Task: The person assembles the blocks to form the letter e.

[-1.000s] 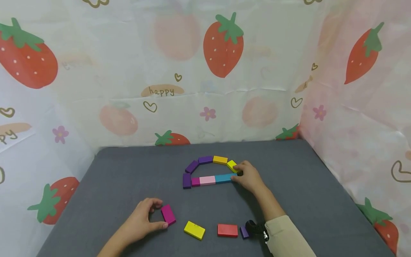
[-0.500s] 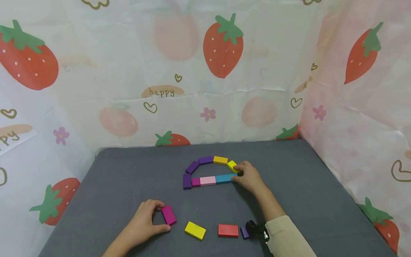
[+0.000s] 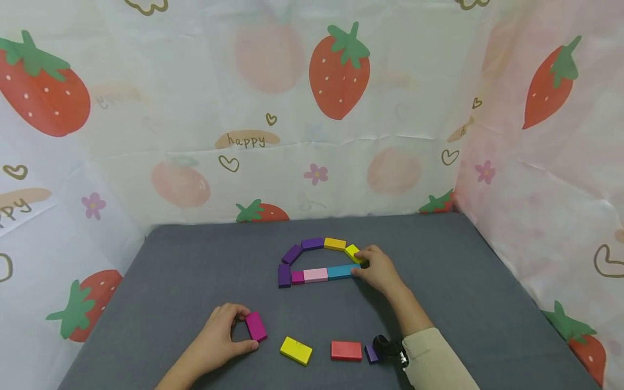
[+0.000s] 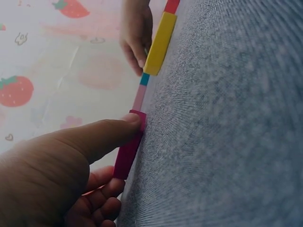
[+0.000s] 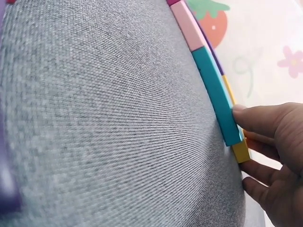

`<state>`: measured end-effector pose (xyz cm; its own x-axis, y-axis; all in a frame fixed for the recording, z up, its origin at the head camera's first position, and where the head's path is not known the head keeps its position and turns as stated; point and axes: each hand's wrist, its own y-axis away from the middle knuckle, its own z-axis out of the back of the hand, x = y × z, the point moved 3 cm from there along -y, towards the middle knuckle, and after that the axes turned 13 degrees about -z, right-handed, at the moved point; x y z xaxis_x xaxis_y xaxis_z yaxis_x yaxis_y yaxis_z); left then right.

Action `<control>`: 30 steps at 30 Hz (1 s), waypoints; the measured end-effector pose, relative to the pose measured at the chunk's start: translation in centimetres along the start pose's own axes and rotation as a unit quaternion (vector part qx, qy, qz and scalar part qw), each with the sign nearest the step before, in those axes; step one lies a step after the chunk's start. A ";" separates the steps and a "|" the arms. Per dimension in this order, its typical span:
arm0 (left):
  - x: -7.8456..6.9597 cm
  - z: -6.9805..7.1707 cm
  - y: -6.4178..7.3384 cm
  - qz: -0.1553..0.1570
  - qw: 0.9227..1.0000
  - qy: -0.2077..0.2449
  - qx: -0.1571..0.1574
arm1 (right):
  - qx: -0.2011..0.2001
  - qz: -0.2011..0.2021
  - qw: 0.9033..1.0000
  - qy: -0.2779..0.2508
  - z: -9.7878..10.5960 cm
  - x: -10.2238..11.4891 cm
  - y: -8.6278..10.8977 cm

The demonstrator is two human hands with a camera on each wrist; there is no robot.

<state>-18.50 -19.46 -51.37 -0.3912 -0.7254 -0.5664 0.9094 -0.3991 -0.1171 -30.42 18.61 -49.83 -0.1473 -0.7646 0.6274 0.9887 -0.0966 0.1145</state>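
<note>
Magenta block (image 3: 256, 326), lower left of centre, pinched between the left hand (image 3: 216, 336)'s thumb and fingers. Right of centre, the right hand (image 3: 380, 270)'s grip pinches across a blue block (image 3: 339, 272) and yellow end block (image 3: 352, 251). Grey table (image 3: 195, 265) beneath.

The tabletop (image 3: 185, 276) over there wears grey cloth, matt and finely ribbed. The magenta block (image 3: 255, 326) and blue block (image 5: 215, 92) look smooth with a soft sheen, whether wood or plastic I can't tell. The printed sheet (image 3: 414, 103) is creased, faintly shiny; the beige sleeve (image 3: 436, 357), dull cloth.
</note>
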 end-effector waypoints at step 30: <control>-2.6 1.3 -4.5 -0.004 1.000 0.024 0.010 | 0.005 0.007 1.000 0.004 0.3 0.0 -0.1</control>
<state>-21.79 -16.55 -48.30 -0.3904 -0.6941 -0.6048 0.9033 -0.4157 -0.1059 -30.51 18.78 -49.58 -0.1330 -0.7715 0.6222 0.9904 -0.0790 0.1137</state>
